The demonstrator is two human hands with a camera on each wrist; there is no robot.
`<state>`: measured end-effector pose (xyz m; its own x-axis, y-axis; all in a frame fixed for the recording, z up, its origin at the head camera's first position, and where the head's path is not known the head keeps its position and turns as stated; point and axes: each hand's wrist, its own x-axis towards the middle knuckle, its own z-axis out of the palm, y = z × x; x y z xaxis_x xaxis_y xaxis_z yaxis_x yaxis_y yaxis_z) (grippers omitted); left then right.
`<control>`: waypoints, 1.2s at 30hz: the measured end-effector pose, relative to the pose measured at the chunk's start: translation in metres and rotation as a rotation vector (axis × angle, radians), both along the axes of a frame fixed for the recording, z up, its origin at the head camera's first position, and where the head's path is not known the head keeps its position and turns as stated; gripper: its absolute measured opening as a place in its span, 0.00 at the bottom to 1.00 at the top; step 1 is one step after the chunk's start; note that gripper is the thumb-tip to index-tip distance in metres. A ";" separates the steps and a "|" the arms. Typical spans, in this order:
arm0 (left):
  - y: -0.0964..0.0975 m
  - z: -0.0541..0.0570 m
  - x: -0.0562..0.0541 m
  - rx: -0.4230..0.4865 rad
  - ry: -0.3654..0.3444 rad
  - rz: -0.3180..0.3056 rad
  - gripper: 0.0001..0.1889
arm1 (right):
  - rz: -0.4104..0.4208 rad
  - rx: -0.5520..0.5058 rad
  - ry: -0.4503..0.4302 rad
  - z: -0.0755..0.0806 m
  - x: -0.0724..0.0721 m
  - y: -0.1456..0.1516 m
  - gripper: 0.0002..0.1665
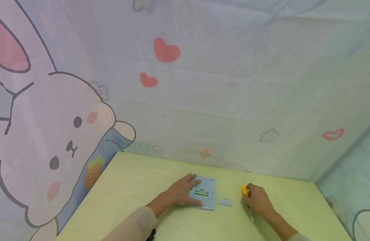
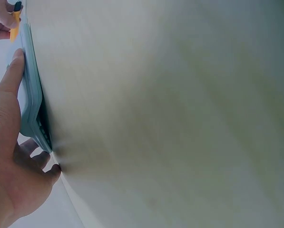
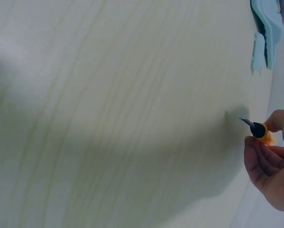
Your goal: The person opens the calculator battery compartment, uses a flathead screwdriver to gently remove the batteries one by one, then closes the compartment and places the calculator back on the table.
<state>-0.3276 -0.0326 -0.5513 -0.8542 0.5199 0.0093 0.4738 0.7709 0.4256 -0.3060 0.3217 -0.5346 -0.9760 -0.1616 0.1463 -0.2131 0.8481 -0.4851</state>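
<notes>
A light blue calculator [image 1: 208, 203] lies face down on the table, its battery compartment uncovered and a green battery [image 1: 201, 193] inside. My left hand [image 1: 182, 190] rests across its left part, thumb along the near side and fingers spread toward the far side. To the right of it lies the small light blue battery cover [image 1: 225, 202]. Farther right, my right hand [image 1: 258, 201] holds a screwdriver [image 1: 244, 190] by its yellow handle. In the right wrist view the screwdriver's dark collar [image 3: 259, 130] and metal shaft stick out past the fingers, over the table.
The pale wood-grain table [image 1: 130, 184] ends at a hanging cloth [image 1: 203, 110] printed with a rabbit, hearts and stars. A small black object [image 1: 151, 235] shows beside the left sleeve. Another cloth [image 1: 362, 187] hangs at the right.
</notes>
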 end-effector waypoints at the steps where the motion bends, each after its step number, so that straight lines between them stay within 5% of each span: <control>1: 0.000 0.000 0.000 -0.001 0.001 0.000 0.53 | 0.003 -0.007 0.003 0.000 -0.001 0.000 0.21; 9: -0.001 0.000 0.000 -0.003 0.000 -0.001 0.52 | 0.002 -0.080 0.004 0.008 -0.002 -0.007 0.19; 27: 0.001 0.000 -0.004 0.007 -0.003 0.006 0.53 | -0.077 -0.418 -0.108 0.031 -0.002 -0.036 0.23; 36: 0.005 -0.002 -0.010 0.006 -0.009 0.025 0.53 | -0.075 -0.482 -0.159 0.035 -0.009 -0.038 0.25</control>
<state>-0.3374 -0.0276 -0.5537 -0.8670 0.4982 0.0050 0.4506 0.7797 0.4347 -0.3146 0.2839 -0.4998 -0.9985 -0.0405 0.0359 -0.0519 0.5301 -0.8463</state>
